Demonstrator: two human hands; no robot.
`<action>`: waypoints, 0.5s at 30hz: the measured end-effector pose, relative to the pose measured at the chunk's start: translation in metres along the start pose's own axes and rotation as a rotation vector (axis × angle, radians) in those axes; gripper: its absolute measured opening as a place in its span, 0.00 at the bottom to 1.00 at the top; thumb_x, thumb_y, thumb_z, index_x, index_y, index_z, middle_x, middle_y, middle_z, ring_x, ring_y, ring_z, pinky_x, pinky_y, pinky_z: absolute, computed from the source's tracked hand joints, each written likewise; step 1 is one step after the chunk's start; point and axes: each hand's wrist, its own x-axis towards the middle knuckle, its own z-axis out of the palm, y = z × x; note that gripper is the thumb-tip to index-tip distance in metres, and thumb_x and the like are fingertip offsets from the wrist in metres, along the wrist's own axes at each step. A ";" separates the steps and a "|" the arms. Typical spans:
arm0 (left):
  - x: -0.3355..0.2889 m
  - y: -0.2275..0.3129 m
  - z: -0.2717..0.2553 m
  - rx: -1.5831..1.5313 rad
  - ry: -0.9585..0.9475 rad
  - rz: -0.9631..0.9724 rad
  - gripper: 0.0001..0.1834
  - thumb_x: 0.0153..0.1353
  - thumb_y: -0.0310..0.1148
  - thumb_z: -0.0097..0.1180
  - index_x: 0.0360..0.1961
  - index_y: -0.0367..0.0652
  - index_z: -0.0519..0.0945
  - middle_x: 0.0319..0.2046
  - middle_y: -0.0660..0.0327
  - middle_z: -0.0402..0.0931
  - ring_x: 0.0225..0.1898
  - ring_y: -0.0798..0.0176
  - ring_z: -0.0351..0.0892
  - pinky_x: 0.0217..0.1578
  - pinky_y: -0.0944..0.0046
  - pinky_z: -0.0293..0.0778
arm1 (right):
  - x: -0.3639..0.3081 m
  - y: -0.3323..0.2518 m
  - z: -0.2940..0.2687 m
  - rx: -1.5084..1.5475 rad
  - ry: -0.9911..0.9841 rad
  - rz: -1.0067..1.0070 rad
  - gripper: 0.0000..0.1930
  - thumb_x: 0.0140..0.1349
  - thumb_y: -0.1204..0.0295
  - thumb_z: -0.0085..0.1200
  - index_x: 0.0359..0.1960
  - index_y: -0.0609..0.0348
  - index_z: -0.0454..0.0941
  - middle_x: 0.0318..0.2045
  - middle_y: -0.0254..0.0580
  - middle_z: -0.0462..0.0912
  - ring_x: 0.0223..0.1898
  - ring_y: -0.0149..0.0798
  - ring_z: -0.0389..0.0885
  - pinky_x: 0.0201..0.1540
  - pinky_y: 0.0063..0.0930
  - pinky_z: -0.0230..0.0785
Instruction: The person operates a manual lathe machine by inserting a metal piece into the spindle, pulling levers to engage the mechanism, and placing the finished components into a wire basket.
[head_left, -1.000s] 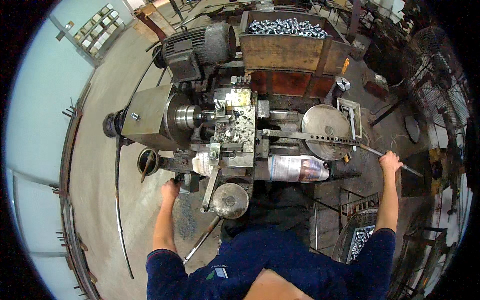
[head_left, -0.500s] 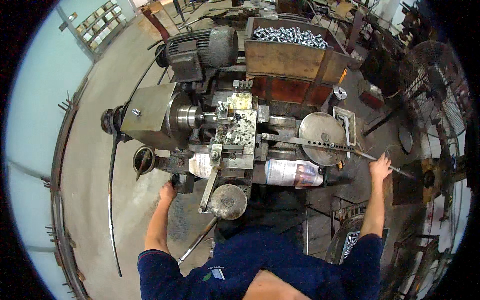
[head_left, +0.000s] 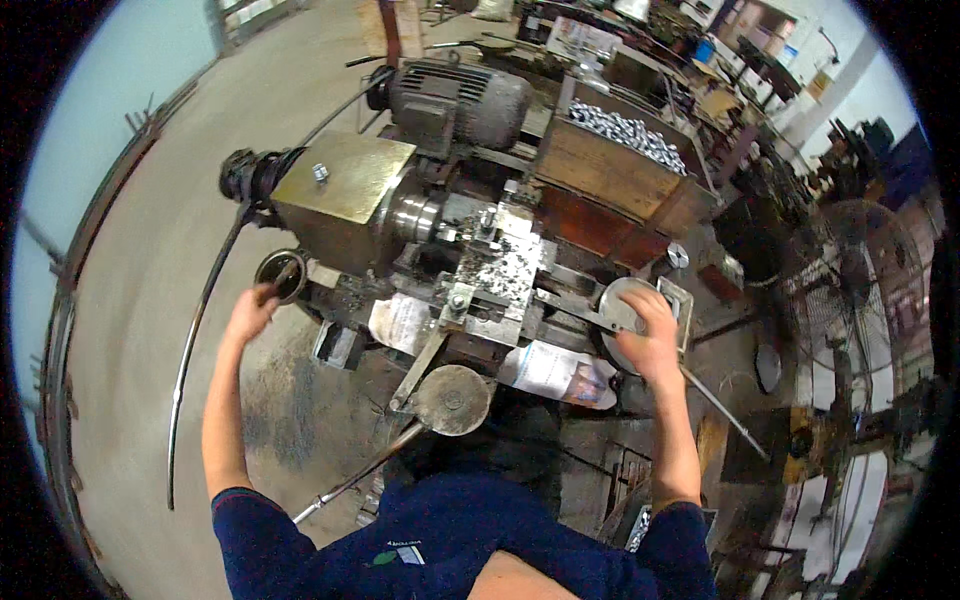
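Note:
My left hand (head_left: 257,310) is at the dark round pot (head_left: 268,268) left of the lathe. Its fingers are closed around the lower end of a brown handle (head_left: 288,272) that leans over the pot's rim; what the handle belongs to is hidden. Over a round metal disc (head_left: 622,292) on the lathe's right side hovers my right hand (head_left: 648,330), slightly blurred, fingers apart and nothing visible in them. A long metal lever rod (head_left: 725,410) slants away beyond my right wrist. The chuck (head_left: 412,217) faces a chip-covered tool slide (head_left: 505,265).
Behind the lathe sit a motor (head_left: 460,105) and a wooden bin (head_left: 610,170) heaped with shiny metal parts. A second disc (head_left: 452,400) with a lever stands before my body. A long rod (head_left: 190,350) hangs at left. A caged fan (head_left: 860,260) stands at right.
My right hand has let go of the lever rod and moved left over the disc. My left hand has left the lathe's front and moved up-left to the pot's handle. The view has turned.

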 end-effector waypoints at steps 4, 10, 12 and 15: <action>-0.018 0.008 -0.078 0.100 0.222 -0.005 0.17 0.53 0.33 0.53 0.44 0.38 0.75 0.29 0.51 0.78 0.28 0.57 0.78 0.33 0.60 0.72 | 0.095 -0.081 0.062 0.079 -0.032 -0.443 0.22 0.29 0.72 0.54 0.34 0.59 0.76 0.41 0.45 0.74 0.50 0.48 0.68 0.52 0.39 0.60; -0.087 -0.068 -0.090 0.365 0.504 -0.285 0.19 0.54 0.43 0.52 0.37 0.37 0.76 0.29 0.47 0.77 0.33 0.49 0.78 0.34 0.55 0.71 | 0.153 -0.129 0.156 -0.317 -0.320 -0.474 0.14 0.29 0.64 0.56 0.22 0.53 0.81 0.32 0.42 0.75 0.44 0.44 0.69 0.51 0.40 0.56; -0.115 -0.063 -0.054 0.435 0.498 -0.364 0.20 0.53 0.46 0.53 0.33 0.37 0.76 0.28 0.45 0.76 0.33 0.46 0.77 0.33 0.53 0.71 | 0.157 -0.135 0.158 -0.416 -0.460 -0.425 0.15 0.35 0.64 0.55 0.28 0.55 0.81 0.35 0.46 0.78 0.44 0.45 0.71 0.53 0.44 0.55; -0.133 0.010 -0.038 0.476 0.366 -0.402 0.21 0.49 0.48 0.55 0.30 0.38 0.75 0.27 0.43 0.76 0.34 0.42 0.76 0.34 0.49 0.70 | 0.160 -0.141 0.152 -0.459 -0.540 -0.393 0.16 0.36 0.63 0.55 0.30 0.54 0.81 0.36 0.45 0.78 0.45 0.45 0.70 0.54 0.44 0.54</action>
